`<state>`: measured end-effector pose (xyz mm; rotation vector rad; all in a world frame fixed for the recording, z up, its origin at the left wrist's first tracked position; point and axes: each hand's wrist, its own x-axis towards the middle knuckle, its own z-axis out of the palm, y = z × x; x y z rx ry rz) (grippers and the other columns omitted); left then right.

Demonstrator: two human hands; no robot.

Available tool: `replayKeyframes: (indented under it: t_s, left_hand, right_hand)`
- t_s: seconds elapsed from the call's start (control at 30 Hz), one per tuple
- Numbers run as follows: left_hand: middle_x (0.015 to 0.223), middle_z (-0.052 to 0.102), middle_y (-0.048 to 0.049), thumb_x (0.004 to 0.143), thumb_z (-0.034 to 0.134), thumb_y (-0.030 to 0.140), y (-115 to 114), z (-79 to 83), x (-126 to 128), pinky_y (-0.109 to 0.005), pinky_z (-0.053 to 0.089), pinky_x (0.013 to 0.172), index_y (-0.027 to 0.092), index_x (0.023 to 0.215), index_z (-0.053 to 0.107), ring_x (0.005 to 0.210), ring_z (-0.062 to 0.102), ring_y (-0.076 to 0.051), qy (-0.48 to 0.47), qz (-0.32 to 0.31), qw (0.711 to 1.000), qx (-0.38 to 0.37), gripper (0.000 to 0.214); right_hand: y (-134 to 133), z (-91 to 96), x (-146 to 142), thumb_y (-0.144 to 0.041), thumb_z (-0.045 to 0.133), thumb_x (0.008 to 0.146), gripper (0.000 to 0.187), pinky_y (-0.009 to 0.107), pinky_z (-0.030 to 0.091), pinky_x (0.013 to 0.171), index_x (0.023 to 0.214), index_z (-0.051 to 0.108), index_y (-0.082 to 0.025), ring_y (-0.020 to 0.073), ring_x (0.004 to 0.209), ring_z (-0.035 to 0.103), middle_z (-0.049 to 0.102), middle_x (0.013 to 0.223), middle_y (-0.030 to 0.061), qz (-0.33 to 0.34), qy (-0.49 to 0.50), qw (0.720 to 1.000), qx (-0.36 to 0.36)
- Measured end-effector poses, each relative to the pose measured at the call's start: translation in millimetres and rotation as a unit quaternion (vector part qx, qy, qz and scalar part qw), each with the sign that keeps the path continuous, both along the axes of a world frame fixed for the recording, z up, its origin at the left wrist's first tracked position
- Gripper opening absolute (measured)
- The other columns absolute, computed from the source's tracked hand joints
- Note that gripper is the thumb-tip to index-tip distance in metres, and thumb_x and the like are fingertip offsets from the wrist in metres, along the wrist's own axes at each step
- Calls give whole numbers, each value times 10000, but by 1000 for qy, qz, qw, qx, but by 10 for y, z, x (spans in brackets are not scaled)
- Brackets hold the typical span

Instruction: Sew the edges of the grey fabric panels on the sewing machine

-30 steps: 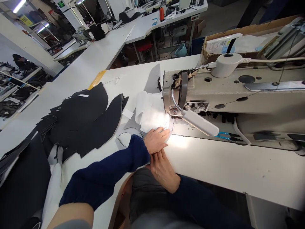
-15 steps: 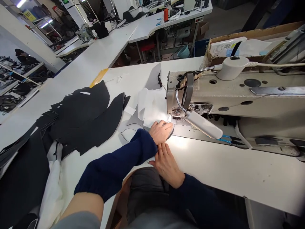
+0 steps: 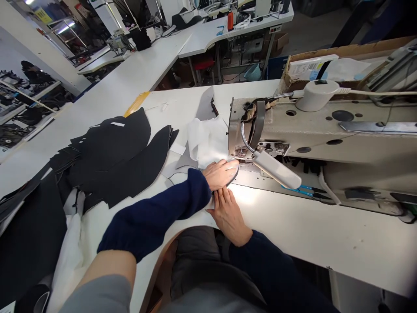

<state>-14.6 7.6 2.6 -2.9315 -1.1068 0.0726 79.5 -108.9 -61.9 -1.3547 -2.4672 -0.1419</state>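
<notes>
A white fabric piece [image 3: 211, 141] lies at the head of a sewing machine [image 3: 260, 121], with a grey piece [image 3: 205, 104] showing behind it. My left hand [image 3: 220, 174] lies flat on the work, its fingertips close to the needle area, fingers extended. A dark curved edge shows beside that hand. Just below, my right hand [image 3: 230, 215] rests with fingers stretched forward and thumb apart, the fingertips at the near edge of the work. My left hand covers part of the fabric. The needle itself is too small to make out.
Stacked black fabric pieces [image 3: 114, 161] spread over the table's left side. A white lamp [image 3: 276, 169] hangs at the machine head. Blue-handled snippers [image 3: 304, 190] lie under the machine arm. Behind stands a cardboard box [image 3: 295, 58]. A person [image 3: 31, 71] sits far left.
The grey and white pieces have shifted slightly left against the machine. Both hands have moved a little forward, and the dark edge beside my left hand shows more. The view has tilted slightly.
</notes>
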Motion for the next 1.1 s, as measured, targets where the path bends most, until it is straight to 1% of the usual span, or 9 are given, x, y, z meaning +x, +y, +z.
replayKeyframes:
  t_s: [0.07,0.17,0.33,0.57,0.67,0.73,0.93,1.0,1.1]
  left_hand:
    - [1433,424,-35,978,322,300,46,18,-142,-325,410,840,241,1309,490,1138,461,-192,30,-67,997,-10,375]
    - [1441,431,-18,983,333,318,118,-52,-290,-328,379,887,250,1367,439,1202,420,-183,54,-99,994,-9,405]
    - [1396,476,-25,993,303,309,122,-202,-267,-320,353,938,254,1320,499,1135,444,-187,52,-93,994,5,385]
    - [1379,479,-9,981,316,298,93,-239,-108,-324,372,914,282,1298,504,1085,447,-195,35,-50,998,35,369]
    - [1381,476,-23,978,317,308,129,-193,-75,-324,374,898,277,1286,517,1086,459,-198,34,-27,999,29,368]
    - [1386,474,-31,962,341,277,143,-123,-116,-320,378,881,264,1280,523,1085,470,-196,35,-40,998,21,367]
    - [1465,404,16,835,425,85,198,102,-395,-314,372,826,293,1318,482,1185,432,-199,85,-187,978,-20,530]
    - [1448,428,30,836,419,68,234,128,-400,-330,364,858,344,1321,473,1157,455,-201,87,-191,977,-21,561]
    - [1378,505,18,874,410,106,269,129,-302,-363,345,920,386,1281,503,1082,495,-203,100,-160,982,-24,502]
  right_hand:
    - [-26,-38,-17,-424,601,863,616,487,375,1033,1232,546,66,378,1278,410,494,1322,281,12,10,1000,-3]
    - [-77,-82,-43,-393,566,891,578,465,375,1043,1249,533,59,359,1297,396,460,1363,264,25,23,999,-3]
    - [-93,-104,-43,-404,551,899,599,482,353,1056,1265,513,69,362,1280,416,486,1331,279,37,35,999,8]
    - [-54,-84,14,-464,548,887,633,484,338,1064,1269,524,40,362,1274,422,509,1309,273,36,51,998,7]
    - [-19,-77,76,-454,553,888,628,490,326,1069,1291,508,25,358,1295,397,481,1341,270,35,46,998,0]
    - [3,-72,117,-438,554,891,606,493,326,1067,1294,510,12,353,1297,396,471,1356,261,37,39,999,-2]
    - [18,-52,147,-391,558,897,549,484,350,1048,1275,531,6,357,1266,432,496,1339,246,39,17,999,10]
    - [14,-54,138,-381,551,903,543,486,342,1050,1272,529,16,356,1269,428,493,1336,256,39,20,999,10]
    - [12,-62,139,-374,539,910,539,492,326,1055,1271,526,26,353,1272,422,495,1329,265,43,32,998,13]
